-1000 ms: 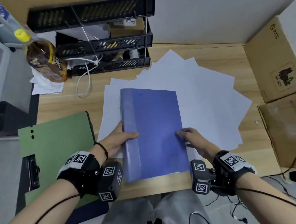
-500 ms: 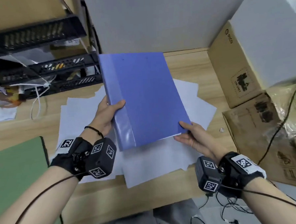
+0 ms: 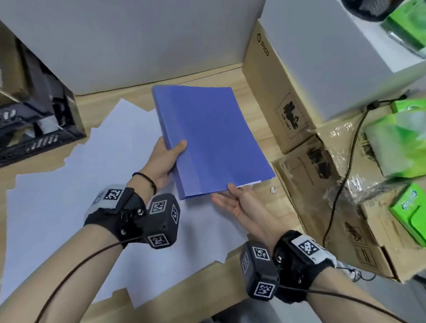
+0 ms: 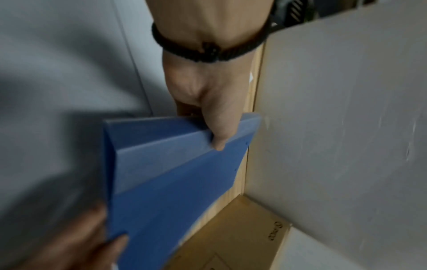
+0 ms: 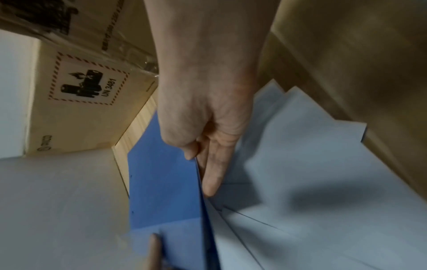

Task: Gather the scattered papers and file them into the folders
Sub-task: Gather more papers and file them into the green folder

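Observation:
A blue folder [image 3: 211,141] is held closed above the wooden desk [image 3: 165,307], tilted with its spine to the left. My left hand [image 3: 165,159] grips the spine edge, thumb on the cover [image 4: 217,144] and fingers hidden beneath. My right hand [image 3: 236,204] is palm-up at the near right corner and pinches it, thumb on top [image 5: 189,155], fingers underneath. White sheet edges [image 3: 250,183] peek out of that corner. Several loose white papers [image 3: 85,192] lie fanned over the desk below and to the left of the folder.
Cardboard boxes [image 3: 277,96] [image 3: 332,204] stand right of the folder, with green tissue packs [image 3: 403,141] and a black cable [image 3: 343,169] on them. A white box [image 3: 324,44] stands behind them. Black letter trays [image 3: 28,136] stand at the far left, and a grey wall panel [image 3: 126,42] runs along the back.
The folder was lifted off the papers and carried right, toward the cardboard boxes. My view has turned right, so the green folder and the bottle have left the frame.

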